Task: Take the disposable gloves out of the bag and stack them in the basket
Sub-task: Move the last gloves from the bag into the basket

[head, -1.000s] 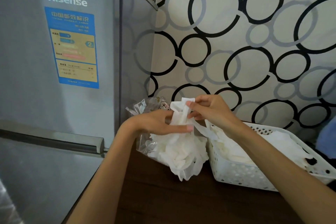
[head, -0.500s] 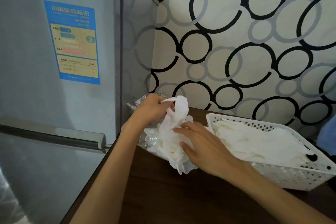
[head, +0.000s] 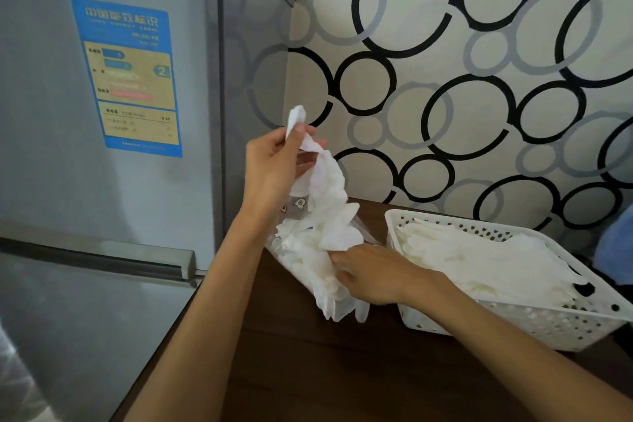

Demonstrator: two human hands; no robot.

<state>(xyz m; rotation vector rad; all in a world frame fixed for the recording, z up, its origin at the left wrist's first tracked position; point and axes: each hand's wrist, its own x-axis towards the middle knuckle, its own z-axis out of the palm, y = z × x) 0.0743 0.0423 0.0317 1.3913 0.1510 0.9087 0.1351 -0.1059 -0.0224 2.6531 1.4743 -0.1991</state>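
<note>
Head view, looking down at a dark wood table set against a wall papered with black and grey rings. Left hand raised above the table, thumb and fingers pinching the top end of one thin white glove; glove hangs down crumpled from the pinch, its lower end meeting the heap below. Right hand low, palm down, fingers curled into the heap of gloves that spills from the clear bag. Cannot tell whether it grips a single glove or just the bunch. Bag lies on the table near the wall, just left of the basket; a small printed pattern shows on its film under the left hand. Some gloves trail out of the bag toward the near edge of the table.

Basket: white plastic, perforated walls, on the table to the right of the bag, touching or nearly touching the right wrist. Inside it a flattish layer of white gloves already laid, reaching close to the rim.

Left of the table, a grey fridge, brand lettering at top, blue-and-yellow energy label on the upper door, handle bar lower down. Something blue at the far right edge, partly cut off.
</note>
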